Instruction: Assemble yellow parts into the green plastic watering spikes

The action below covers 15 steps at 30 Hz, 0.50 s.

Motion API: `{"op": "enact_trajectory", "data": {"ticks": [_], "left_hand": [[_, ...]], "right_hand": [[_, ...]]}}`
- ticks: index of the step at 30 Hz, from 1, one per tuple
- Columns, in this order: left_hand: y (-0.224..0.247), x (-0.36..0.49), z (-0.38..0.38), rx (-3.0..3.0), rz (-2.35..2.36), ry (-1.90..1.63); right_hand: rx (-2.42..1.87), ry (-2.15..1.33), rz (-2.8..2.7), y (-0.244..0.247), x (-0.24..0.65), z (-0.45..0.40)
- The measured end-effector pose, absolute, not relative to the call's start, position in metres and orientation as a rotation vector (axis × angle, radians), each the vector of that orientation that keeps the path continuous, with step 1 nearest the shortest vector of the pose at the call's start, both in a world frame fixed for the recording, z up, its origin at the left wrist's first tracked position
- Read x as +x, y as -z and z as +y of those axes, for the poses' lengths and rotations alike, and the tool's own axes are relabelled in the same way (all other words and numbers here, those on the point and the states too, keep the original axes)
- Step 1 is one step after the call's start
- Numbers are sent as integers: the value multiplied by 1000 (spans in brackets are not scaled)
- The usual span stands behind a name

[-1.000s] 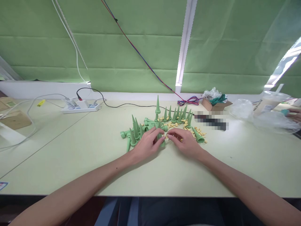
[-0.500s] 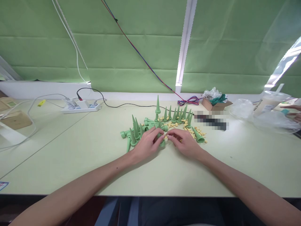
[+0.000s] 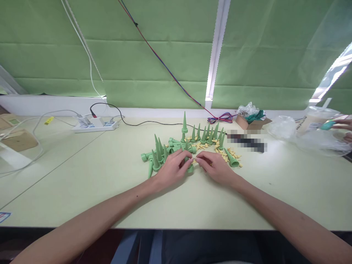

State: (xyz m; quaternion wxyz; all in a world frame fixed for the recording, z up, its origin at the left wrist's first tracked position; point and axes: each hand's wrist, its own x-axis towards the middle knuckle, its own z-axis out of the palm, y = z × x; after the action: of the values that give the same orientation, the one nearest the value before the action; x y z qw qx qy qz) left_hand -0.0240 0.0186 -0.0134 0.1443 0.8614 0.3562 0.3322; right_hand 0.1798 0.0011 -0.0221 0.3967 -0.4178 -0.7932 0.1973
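Note:
My left hand (image 3: 173, 165) is closed, its fingers around a green plastic spike (image 3: 190, 169) whose base shows under the fingertips; most of that spike is hidden. My right hand (image 3: 216, 167) pinches a small yellow plastic piece (image 3: 194, 161) against the spike's side, right by the left fingertips. Left of my hands, several green spikes (image 3: 156, 163) stand or lie in a cluster. Beyond them a row of upright spikes (image 3: 210, 136) curves to the right, among scattered yellow pieces (image 3: 203, 146). One spike (image 3: 233, 160) lies on its side near my right hand.
A white power strip (image 3: 95, 125) with plugs sits at the back left. At the back right are a small cardboard box (image 3: 251, 123), a coiled red-blue wire (image 3: 221, 118), plastic bags and a drink cup (image 3: 315, 119). Another person's hand (image 3: 343, 124) reaches in at the far right.
My hands stay almost in the same place, with only slight finger movement at the yellow piece. At the far right, the other person's hand has raised a teal item.

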Motion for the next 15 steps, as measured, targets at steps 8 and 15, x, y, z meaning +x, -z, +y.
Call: {"op": "enact_trajectory", "data": {"ticks": [8, 15], "left_hand": [[13, -24, 18, 2525, 998, -934], [12, -24, 17, 2527, 978, -963]], "right_hand": [[-1090, -406, -2041, 24, 179, 2], [-1093, -381, -2052, 25, 179, 3]]}}
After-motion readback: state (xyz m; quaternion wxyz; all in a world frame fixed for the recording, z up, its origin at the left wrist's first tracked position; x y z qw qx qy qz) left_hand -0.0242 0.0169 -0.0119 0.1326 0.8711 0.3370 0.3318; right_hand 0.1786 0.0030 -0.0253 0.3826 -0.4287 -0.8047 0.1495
